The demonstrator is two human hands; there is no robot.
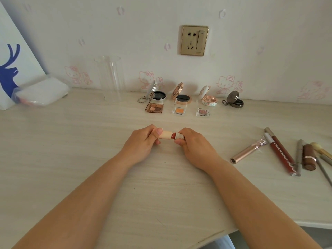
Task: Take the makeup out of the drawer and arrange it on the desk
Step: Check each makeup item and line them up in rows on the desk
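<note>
While both hands sit mid-table, they've got a small lipstick (168, 136) between them, lying sideways just above the table (89, 168). Left hand (143, 142) has its fingers curled round the cream cap end, thumb on top. Right hand (192, 144) pinches the white base, and a bit of red shows in the gap between cap and base. Up at 12 o'clock by the wall there's a row of four open compacts (181, 97), with three little eyeshadow pans (154, 107) lined up just in front. Over at 3 o'clock lies a loose bunch: a rose-gold tube (246, 153), a red lip gloss (280, 155), a brown lipstick (309, 157) and some brushes (321, 151). Clear cylinder (111, 79) stands at 11 o'clock
</note>
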